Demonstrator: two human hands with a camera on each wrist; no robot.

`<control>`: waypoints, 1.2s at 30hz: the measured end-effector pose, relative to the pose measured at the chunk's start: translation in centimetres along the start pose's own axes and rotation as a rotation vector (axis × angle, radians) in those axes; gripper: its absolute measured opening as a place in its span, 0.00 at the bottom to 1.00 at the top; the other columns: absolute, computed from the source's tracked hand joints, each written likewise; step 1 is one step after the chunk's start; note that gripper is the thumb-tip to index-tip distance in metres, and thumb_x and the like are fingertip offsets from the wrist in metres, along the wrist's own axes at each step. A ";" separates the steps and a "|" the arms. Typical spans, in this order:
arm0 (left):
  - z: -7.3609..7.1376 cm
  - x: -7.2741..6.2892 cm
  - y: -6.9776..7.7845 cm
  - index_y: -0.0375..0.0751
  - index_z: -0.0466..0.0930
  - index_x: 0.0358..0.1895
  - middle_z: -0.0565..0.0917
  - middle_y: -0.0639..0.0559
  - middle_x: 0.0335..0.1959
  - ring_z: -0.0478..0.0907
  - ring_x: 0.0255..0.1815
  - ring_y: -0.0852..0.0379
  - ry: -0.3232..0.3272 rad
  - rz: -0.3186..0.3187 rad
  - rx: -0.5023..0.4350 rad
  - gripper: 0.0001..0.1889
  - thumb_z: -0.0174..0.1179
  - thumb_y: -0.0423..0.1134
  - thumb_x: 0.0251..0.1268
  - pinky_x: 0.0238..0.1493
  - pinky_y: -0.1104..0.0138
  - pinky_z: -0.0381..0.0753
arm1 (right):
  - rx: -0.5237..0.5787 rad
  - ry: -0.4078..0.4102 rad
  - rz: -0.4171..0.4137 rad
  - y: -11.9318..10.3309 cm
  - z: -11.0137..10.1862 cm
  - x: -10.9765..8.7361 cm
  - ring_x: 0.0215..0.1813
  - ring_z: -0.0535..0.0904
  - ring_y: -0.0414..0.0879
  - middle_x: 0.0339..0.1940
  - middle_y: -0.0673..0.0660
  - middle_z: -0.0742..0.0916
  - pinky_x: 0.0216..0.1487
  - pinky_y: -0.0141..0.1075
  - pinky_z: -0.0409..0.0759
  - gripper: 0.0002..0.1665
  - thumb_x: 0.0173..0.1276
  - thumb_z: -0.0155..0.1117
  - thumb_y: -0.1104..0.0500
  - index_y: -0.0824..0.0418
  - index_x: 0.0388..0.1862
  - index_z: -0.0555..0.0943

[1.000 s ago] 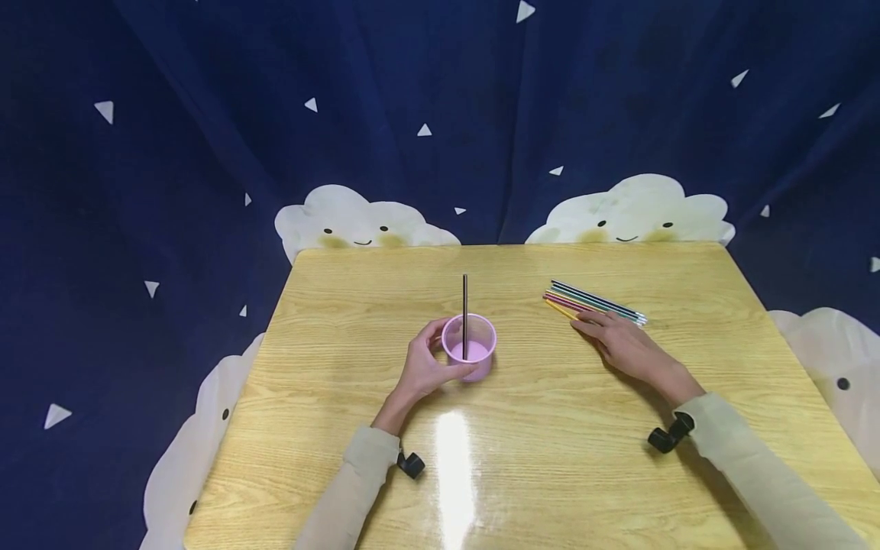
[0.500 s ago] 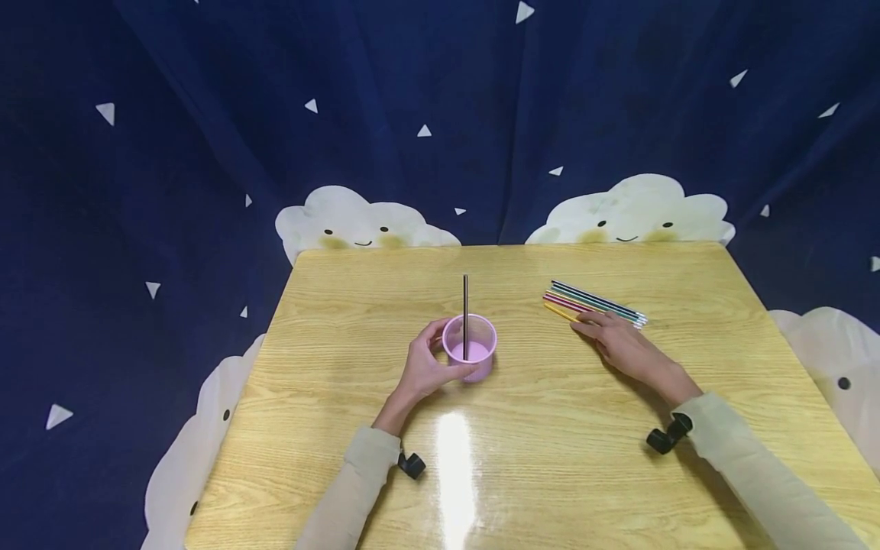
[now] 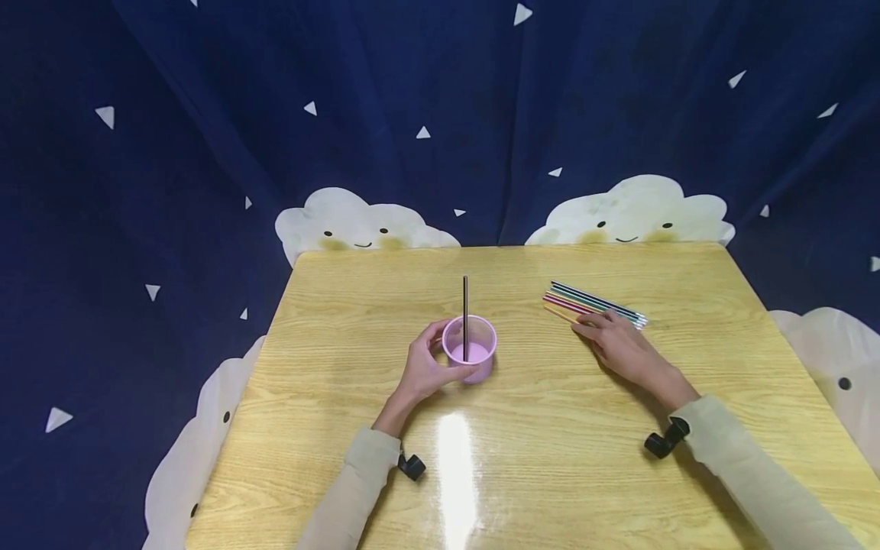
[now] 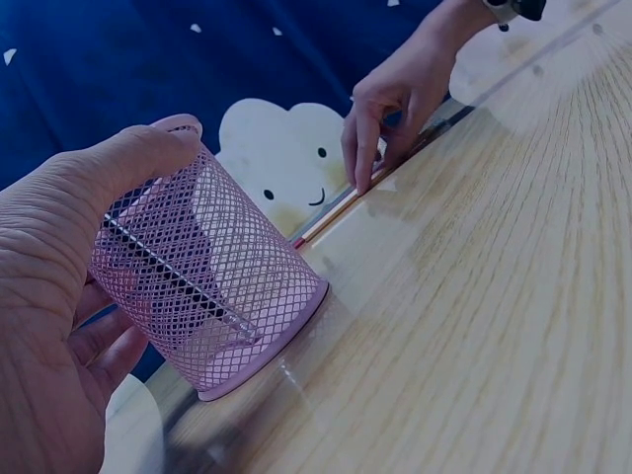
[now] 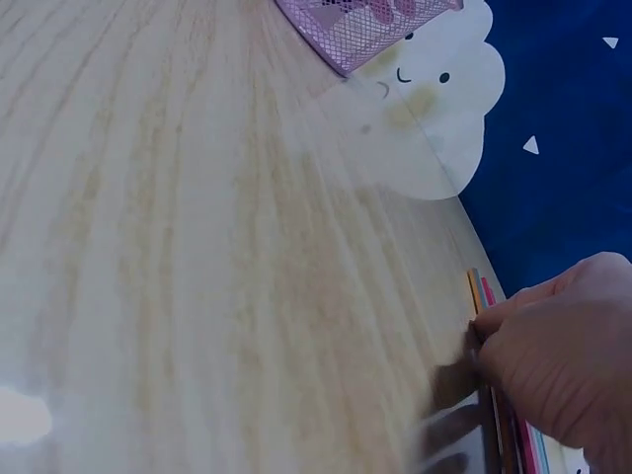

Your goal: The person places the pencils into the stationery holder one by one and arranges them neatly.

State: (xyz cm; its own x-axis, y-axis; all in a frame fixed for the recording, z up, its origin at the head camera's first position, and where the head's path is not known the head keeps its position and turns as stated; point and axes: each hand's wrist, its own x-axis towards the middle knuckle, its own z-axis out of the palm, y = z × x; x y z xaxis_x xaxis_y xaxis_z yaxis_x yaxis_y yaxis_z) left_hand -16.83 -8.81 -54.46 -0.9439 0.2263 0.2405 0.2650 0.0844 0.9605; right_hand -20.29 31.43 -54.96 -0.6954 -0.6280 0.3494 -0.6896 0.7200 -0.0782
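My left hand (image 3: 426, 368) holds a pink mesh pencil cup (image 4: 242, 267) standing on the table, thumb at the near side and fingers round the far side. One dark pencil (image 3: 465, 305) stands inside the cup, leaning on its wall. Over to the right, my right hand (image 3: 622, 350) pinches a yellow pencil (image 3: 560, 313) at the near edge of a row of pencils (image 3: 590, 297). Those others, black, green, yellow and red among them, lie side by side, partly covered by the hand. In the right wrist view the fingertips meet the pencil low against the table.
The wooden table (image 3: 330, 321) has its far edge against a dark blue curtain (image 3: 385, 92) with white triangles and cloud faces. A bright light reflection (image 3: 456, 473) lies on the tabletop in front of the cup. Small black cameras are strapped to both wrists.
The yellow pencil's far end has shifted slightly toward me, away from the row. My right hand has barely moved, and my left hand and the cup stay in place.
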 end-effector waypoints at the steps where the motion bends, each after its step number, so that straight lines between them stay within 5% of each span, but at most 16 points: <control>1: 0.0 0.0 0.0 0.33 0.76 0.67 0.82 0.35 0.61 0.80 0.62 0.37 0.000 0.001 -0.009 0.45 0.85 0.29 0.39 0.69 0.46 0.78 | -0.001 0.014 -0.005 -0.1 0.1 0.0 0.52 0.82 0.67 0.55 0.70 0.87 0.50 0.60 0.82 0.22 0.64 0.67 0.73 0.69 0.57 0.86; 11: 0.1 0.1 0.1 0.24 0.72 0.68 0.78 0.24 0.62 0.75 0.63 0.24 -0.002 -0.005 -0.067 0.46 0.81 0.20 0.38 0.70 0.36 0.72 | 0.049 0.060 0.002 -0.2 1.0 -0.8 0.57 0.80 0.69 0.57 0.70 0.86 0.56 0.63 0.79 0.24 0.64 0.67 0.76 0.70 0.60 0.84; 21: 0.0 -0.1 -0.1 0.34 0.75 0.68 0.81 0.34 0.62 0.80 0.63 0.35 -0.004 0.001 -0.042 0.45 0.84 0.26 0.39 0.69 0.46 0.78 | 0.132 0.081 0.076 -0.6 0.7 -0.9 0.60 0.77 0.70 0.61 0.72 0.83 0.61 0.68 0.75 0.32 0.58 0.62 0.82 0.70 0.63 0.83; 25: 0.0 -0.1 -0.1 0.35 0.76 0.68 0.82 0.35 0.62 0.80 0.63 0.38 -0.003 0.007 -0.014 0.44 0.84 0.29 0.40 0.69 0.49 0.79 | 0.200 0.162 0.123 -1.2 0.3 -0.5 0.60 0.76 0.71 0.62 0.71 0.82 0.61 0.69 0.73 0.34 0.53 0.63 0.85 0.70 0.60 0.84; 28: 0.0 -0.1 -0.1 0.36 0.76 0.68 0.82 0.36 0.62 0.80 0.62 0.38 -0.002 0.011 -0.013 0.44 0.84 0.29 0.40 0.68 0.50 0.79 | 0.264 0.248 0.130 -1.7 0.1 -0.1 0.59 0.77 0.69 0.60 0.70 0.83 0.58 0.61 0.74 0.34 0.52 0.62 0.86 0.71 0.59 0.84; 36: 0.1 0.0 -0.3 0.32 0.75 0.68 0.81 0.33 0.61 0.79 0.62 0.33 0.006 0.009 -0.034 0.45 0.84 0.24 0.38 0.69 0.43 0.78 | 0.490 0.407 0.198 -2.9 -0.2 0.8 0.53 0.81 0.49 0.58 0.63 0.84 0.50 0.19 0.76 0.30 0.60 0.63 0.84 0.68 0.60 0.85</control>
State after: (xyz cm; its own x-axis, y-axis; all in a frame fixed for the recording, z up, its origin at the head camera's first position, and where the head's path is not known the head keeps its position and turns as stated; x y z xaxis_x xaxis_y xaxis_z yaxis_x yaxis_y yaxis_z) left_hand -16.91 -8.71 -54.72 -0.9429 0.2206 0.2496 0.2664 0.0495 0.9626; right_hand -18.84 28.85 -54.29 -0.7525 -0.2670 0.6020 -0.6359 0.5321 -0.5590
